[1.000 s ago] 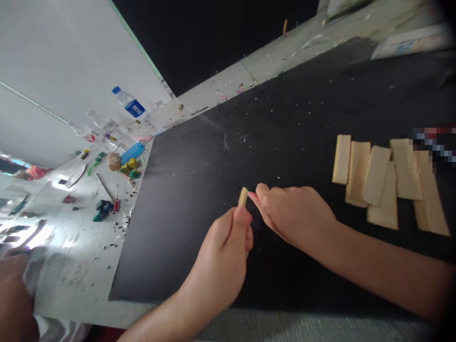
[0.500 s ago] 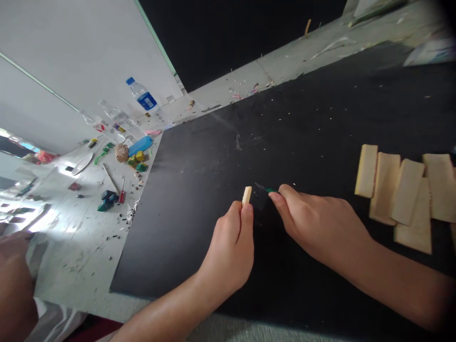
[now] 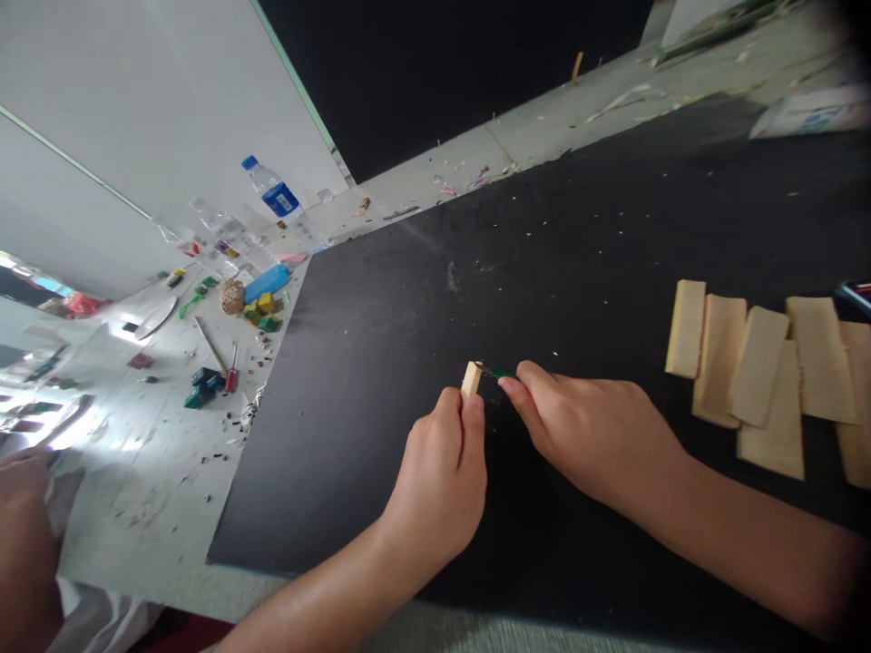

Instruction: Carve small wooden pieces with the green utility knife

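My left hand (image 3: 442,462) is closed round a small pale wooden stick (image 3: 471,376), whose squared end sticks up past the thumb. In my closed right hand (image 3: 578,417) is a green-handled carving knife (image 3: 502,373); most of the handle is hidden by the fingers. Its thin blade reaches left to the top end of the stick and appears to touch it. Both hands are above a black mat (image 3: 354,435). Several flat pale wooden pieces (image 3: 760,367) lie overlapping on the mat, right of my right hand.
Left of the mat, the grey table (image 3: 156,481) carries a red screwdriver (image 3: 232,376), green and yellow blocks (image 3: 262,310), a twine ball (image 3: 231,295) and plastic bottles (image 3: 276,189). Another person's arm (image 3: 27,544) is at the left edge. A dark device (image 3: 856,295) lies far right.
My right hand has moved slightly left, bringing the knife blade from beside the stick to its top end. The view has shifted a little to the right.
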A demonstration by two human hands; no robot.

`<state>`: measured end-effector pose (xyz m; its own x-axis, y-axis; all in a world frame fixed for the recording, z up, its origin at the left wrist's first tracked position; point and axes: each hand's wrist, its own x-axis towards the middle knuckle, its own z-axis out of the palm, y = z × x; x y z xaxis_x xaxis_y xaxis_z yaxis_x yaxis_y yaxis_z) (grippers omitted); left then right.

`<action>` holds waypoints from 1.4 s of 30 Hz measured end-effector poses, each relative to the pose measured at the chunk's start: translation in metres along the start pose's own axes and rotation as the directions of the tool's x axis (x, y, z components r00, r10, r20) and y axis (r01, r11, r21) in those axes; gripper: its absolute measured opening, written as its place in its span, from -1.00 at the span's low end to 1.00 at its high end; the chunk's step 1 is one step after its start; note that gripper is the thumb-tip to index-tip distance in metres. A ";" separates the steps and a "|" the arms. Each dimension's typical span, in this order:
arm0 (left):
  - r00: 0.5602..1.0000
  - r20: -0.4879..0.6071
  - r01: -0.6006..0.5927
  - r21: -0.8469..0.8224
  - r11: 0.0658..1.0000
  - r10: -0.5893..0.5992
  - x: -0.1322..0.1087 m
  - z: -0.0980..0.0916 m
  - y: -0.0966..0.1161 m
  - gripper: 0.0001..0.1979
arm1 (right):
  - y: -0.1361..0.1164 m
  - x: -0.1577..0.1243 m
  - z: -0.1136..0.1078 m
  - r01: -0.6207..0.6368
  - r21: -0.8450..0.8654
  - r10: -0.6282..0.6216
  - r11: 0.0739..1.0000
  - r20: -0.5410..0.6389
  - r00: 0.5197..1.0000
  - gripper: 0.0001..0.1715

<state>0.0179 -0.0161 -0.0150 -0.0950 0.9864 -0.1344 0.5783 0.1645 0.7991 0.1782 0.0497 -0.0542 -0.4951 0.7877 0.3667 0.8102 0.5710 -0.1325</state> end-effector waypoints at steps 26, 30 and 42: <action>0.971 0.154 0.206 -0.154 0.966 -0.183 -0.020 0.003 0.004 -0.50 | -0.010 0.003 -0.009 -0.049 -0.018 0.052 0.999 0.246 0.968 -0.53; 0.986 0.069 0.160 -0.194 0.968 -0.149 -0.013 0.006 -0.004 -0.52 | -0.008 0.002 -0.008 -0.072 -0.066 0.083 0.995 0.189 0.978 -0.47; 0.996 0.022 0.093 -0.179 0.979 -0.090 0.002 0.005 -0.008 -0.55 | 0.001 -0.002 -0.012 -0.066 0.141 0.057 0.988 0.066 0.996 -0.37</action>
<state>0.0169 -0.0160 -0.0248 -0.1290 0.9672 -0.2188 0.4125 0.2530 0.8751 0.1836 0.0462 -0.0442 -0.4676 0.8325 0.2971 0.7888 0.5447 -0.2848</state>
